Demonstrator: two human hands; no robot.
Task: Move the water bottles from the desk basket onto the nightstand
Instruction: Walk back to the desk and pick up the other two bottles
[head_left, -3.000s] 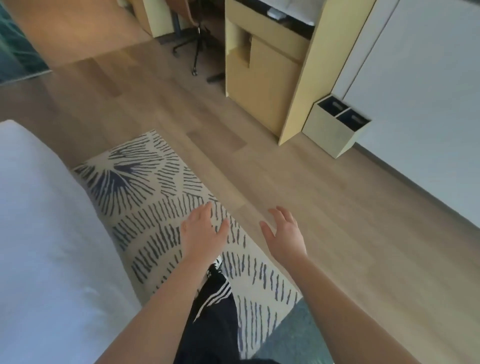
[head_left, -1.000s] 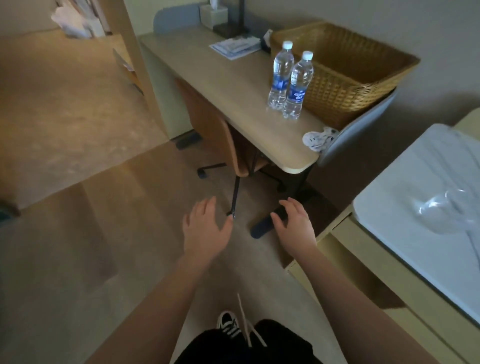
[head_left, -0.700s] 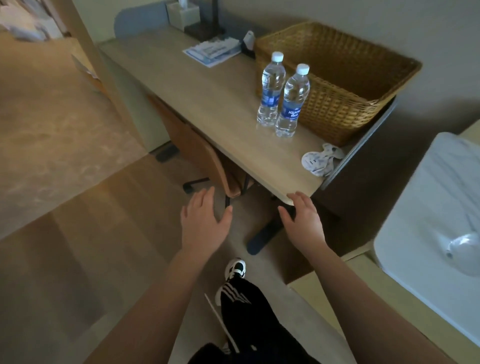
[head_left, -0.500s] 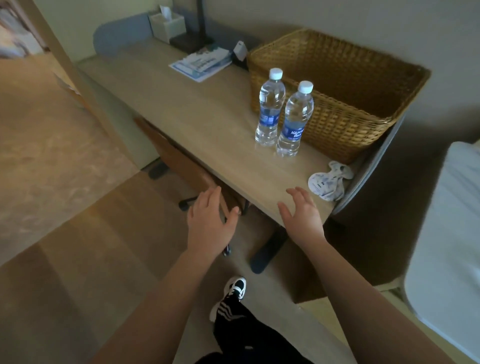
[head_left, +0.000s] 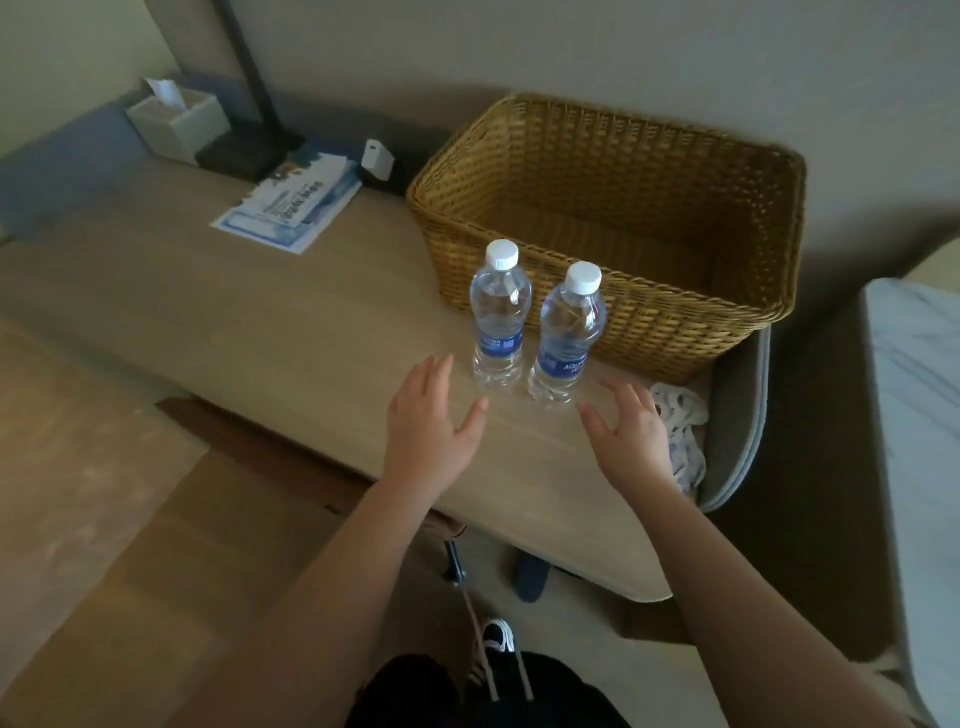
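Head camera, looking down at a wooden desk (head_left: 218, 332) from above. Half a second ago my hands hung at the desk's front edge; now both have come forward over the desktop, and the whole view has closed in as I step nearer. My left hand (head_left: 428, 423) hovers with fingers spread apart, holding nothing, just beside and in front of the left water bottle (head_left: 497, 317). My right hand (head_left: 631, 428) is likewise spread and empty, just beside the right water bottle (head_left: 569, 338). Neither hand touches a bottle yet.

Both bottles stand upright on the desktop, white caps on, close together, directly in front of the woven basket (head_left: 649, 332) rather than inside it. What I can see of the basket's inside holds nothing. A crumpled white item (head_left: 678, 415) lies just right of my right hand. A leaflet (head_left: 291, 205) and a tissue box (head_left: 176, 122) sit farther back on the left.

I judge that the reach is nearly finished and the next step is one grasp per hand. The nightstand is not clearly in view, so the carrying part of the job is not yet begun.
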